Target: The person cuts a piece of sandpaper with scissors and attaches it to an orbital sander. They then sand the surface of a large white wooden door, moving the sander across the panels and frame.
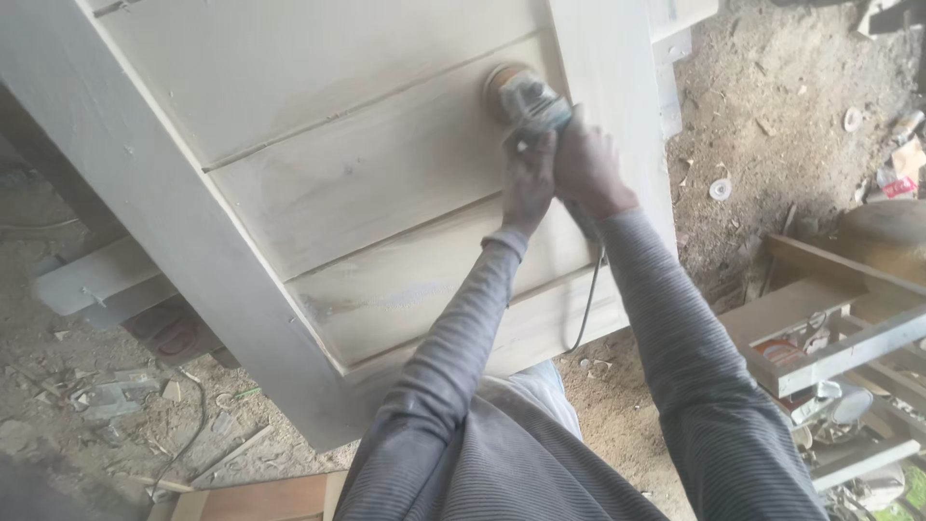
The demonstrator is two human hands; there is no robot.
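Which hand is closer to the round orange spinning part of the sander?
The left hand. It grips the sander just below the orange disc. The right hand holds farther back, toward the cord end.

Both arms stretch forward, left hand [529, 178] and right hand [588, 169] clenched side by side.

No clear packages, labels, signs or screens were seen; only a small red-and-white scrap [899, 187], maybe a wrapper, lay on dirt floor [772, 87] at far right, too blurred to tell
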